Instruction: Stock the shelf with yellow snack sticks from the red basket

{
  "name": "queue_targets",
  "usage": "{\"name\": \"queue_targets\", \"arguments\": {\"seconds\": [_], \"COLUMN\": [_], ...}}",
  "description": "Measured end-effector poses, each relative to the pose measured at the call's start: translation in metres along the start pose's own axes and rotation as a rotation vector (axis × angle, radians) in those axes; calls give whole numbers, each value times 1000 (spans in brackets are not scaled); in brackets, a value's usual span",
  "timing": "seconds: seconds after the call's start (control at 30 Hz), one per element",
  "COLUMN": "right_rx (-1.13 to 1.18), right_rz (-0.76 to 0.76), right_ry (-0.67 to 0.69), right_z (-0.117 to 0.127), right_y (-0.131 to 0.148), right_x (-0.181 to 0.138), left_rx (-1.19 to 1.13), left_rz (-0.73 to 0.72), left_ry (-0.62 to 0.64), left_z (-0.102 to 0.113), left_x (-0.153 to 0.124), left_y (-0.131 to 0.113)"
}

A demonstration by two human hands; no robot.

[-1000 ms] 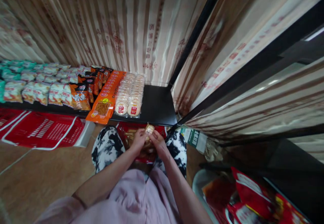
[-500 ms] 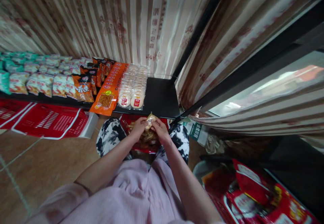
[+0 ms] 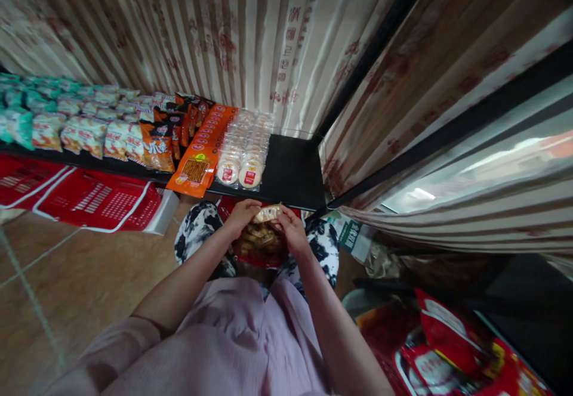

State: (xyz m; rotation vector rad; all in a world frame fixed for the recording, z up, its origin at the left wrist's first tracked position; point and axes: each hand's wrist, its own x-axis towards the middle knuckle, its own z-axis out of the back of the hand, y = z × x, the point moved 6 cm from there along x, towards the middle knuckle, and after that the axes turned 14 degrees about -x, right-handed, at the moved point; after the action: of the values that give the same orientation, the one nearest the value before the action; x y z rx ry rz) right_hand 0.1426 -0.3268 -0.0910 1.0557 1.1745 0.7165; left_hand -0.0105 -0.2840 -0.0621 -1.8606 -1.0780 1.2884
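Note:
Between my knees, my left hand (image 3: pixel 244 216) and my right hand (image 3: pixel 290 226) pinch the two ends of a small gold-wrapped snack packet (image 3: pixel 267 213). The packet lies sideways, just in front of the black shelf's edge. Below it sits an open red bag (image 3: pixel 264 262) holding several similar gold packets (image 3: pixel 257 238). On the shelf (image 3: pixel 293 166) ahead are clear-wrapped round crackers (image 3: pixel 250 173) in two rows, with a flat orange snack bag (image 3: pixel 195 170) to their left.
Orange-and-black bags (image 3: pixel 159 145), white bags (image 3: pixel 85 136) and green bags (image 3: pixel 18 126) line the shelf leftward. Red bags (image 3: pixel 98 199) hang below its front edge. A pleated curtain (image 3: pixel 250 38) and a dark post (image 3: pixel 371 50) stand behind. Red packages (image 3: pixel 447 348) lie at lower right.
The gold packet has turned from upright to sideways between my hands, which are slightly farther apart. The view has shifted a little, so the shelf appears farther right.

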Motion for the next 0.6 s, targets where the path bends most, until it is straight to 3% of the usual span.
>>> {"name": "queue_targets", "arguments": {"seconds": [0.13, 0.6], "right_rx": [37, 65], "right_rz": [-13, -5], "right_ry": [-28, -39], "right_z": [-2, -2], "right_y": [-2, 14], "right_x": [-4, -19], "left_rx": [-53, -109], "left_rz": [-55, -67], "left_ry": [-70, -70], "left_z": [5, 2], "left_x": [-1, -16], "left_y": [1, 2]}}
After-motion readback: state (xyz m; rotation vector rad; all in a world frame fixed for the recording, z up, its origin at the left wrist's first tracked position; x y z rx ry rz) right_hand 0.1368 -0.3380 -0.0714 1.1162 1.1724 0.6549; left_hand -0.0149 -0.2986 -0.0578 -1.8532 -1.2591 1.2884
